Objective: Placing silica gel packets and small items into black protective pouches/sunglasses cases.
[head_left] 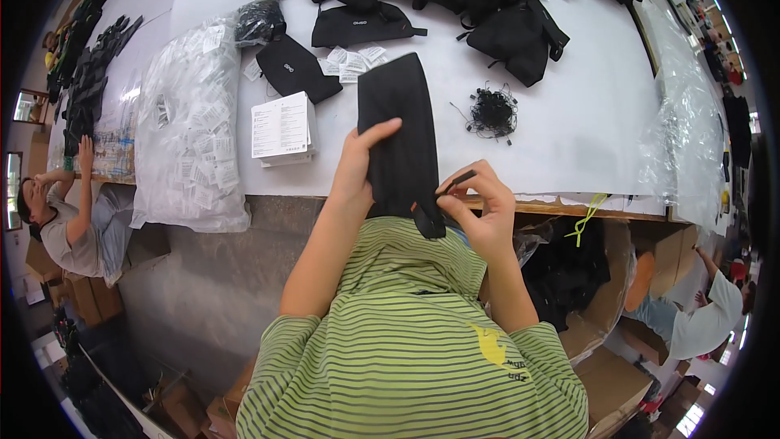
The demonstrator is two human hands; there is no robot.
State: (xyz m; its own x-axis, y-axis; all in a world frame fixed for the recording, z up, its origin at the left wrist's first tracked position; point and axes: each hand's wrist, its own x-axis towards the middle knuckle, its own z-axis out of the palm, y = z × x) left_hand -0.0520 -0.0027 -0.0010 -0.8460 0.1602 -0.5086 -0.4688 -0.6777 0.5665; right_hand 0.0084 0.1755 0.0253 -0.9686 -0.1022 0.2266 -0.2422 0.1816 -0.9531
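Note:
Upright over the near edge of the table, a black fabric pouch point(400, 134) is gripped along its left side by my left hand point(361, 158), thumb laid across its face. A short black loop point(428, 219) hangs from the pouch's lower end. Beside that end, my right hand point(490, 215) pinches a small thin black strip point(461, 181) between thumb and fingers. Whether the strip is joined to the pouch, I cannot tell. Beyond my right hand lies a tangled heap of black cords point(492, 112) with small end pieces.
Left of the pouch stand a stack of white printed cards point(280, 130) and a large clear bag of white labels point(195, 130). Loose labels point(353, 63) and several black pouches point(361, 26) lie farther back. Co-workers sit at left point(81, 232) and right point(707, 313). An open carton point(601, 301) is below the table.

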